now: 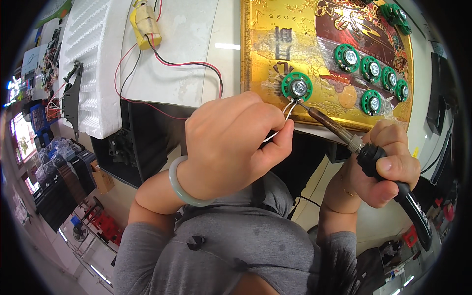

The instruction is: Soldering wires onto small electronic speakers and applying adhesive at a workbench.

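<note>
A small round green speaker (pixel 298 87) with a silver centre lies on a gold and dark red printed board (pixel 260 54). Pinched between the thumb and forefinger of my left hand (pixel 238 142) are thin white wires (pixel 283 125), whose upper ends reach the speaker's lower rim. My right hand (pixel 386 164) is closed around the black handle of a soldering iron (pixel 339 130). The iron's tip is at the speaker's lower edge, beside the wire ends; whether it touches them I cannot tell.
More green speakers (pixel 370 69) lie on the right of the board. A yellow-wrapped bundle (pixel 145 27) with red and black wires sits at the upper left. White foam (pixel 91 64) stands beside it, with a black bin (pixel 142 142) below the table edge.
</note>
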Tool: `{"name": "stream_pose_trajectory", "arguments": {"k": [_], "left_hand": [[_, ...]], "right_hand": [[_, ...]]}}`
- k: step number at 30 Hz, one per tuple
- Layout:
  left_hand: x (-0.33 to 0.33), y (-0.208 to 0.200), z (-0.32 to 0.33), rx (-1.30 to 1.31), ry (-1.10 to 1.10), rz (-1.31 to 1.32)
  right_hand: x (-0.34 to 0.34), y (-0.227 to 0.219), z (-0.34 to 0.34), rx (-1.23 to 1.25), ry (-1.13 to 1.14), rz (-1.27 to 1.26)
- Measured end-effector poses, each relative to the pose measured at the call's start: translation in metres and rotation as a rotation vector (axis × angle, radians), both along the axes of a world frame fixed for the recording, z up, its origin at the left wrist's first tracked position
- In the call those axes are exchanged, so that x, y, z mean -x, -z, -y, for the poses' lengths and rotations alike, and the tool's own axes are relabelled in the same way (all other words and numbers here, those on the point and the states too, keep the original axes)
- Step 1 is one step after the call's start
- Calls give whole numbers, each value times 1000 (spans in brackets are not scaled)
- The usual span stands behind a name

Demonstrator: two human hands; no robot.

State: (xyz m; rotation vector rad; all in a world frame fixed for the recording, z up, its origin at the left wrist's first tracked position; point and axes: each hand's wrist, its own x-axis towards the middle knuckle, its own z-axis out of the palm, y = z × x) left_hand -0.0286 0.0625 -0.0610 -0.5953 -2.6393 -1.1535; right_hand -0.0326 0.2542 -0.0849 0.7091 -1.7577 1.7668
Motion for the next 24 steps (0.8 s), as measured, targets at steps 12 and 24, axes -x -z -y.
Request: {"name": "stream_pose_trajectory", "arguments": {"k": [12,24], "left_hand": [[0,5,0,14,-6,-34],[-1,6,0,3,-14,-40]], "right_hand": [[0,0,-1,0,-10,-7],[-2,0,1,-8,3,7]]}}
